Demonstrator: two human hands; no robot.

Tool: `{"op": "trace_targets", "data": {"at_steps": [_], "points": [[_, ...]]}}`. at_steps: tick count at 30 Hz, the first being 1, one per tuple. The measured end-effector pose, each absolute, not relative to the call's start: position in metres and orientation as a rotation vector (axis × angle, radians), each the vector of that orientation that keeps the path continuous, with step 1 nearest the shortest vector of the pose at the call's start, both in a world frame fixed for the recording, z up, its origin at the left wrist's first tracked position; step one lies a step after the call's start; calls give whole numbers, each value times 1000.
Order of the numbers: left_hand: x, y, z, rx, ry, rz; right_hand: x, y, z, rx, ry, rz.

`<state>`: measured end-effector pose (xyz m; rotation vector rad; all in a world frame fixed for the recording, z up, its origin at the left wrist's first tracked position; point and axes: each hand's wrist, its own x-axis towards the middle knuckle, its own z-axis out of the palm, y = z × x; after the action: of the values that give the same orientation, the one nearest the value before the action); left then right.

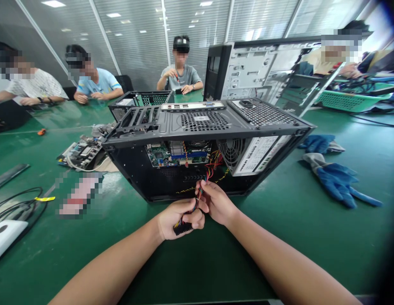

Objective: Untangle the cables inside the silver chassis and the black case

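A black computer case (pixel 133 173) lies in front of me with its open side facing me. Inside it I see a motherboard (pixel 171 154) and, at the right, a power supply (pixel 252 159) with a fan grille. A bundle of coloured power cables (pixel 210 170) runs out of the case into my hands. My left hand (pixel 182 216) is closed around the bundle, and a black multi-pin connector (pixel 183 229) sticks out below its fingers. Just above it, my right hand (pixel 216 201) pinches the same cables nearer the case.
Another open case (pixel 247 67) stands behind. Loose circuit boards (pixel 84 152) lie at the left, with black cables and a white device (pixel 7 237) nearer me. Blue gloves (pixel 336 178) and a green basket (pixel 352 99) are at the right. Several people sit around the green table (pixel 352 250).
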<state>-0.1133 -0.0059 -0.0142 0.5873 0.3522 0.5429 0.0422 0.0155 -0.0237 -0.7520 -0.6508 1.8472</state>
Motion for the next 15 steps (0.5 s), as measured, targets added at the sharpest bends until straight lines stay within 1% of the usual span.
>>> {"op": "trace_targets", "data": {"at_steps": [9,15], "points": [[-116,-5,-17,611,444,482,40,15,-23,-819,-664,1779],[-113,-5,-17,921,669,545,38,13,-20,-860,-747,1685]]}}
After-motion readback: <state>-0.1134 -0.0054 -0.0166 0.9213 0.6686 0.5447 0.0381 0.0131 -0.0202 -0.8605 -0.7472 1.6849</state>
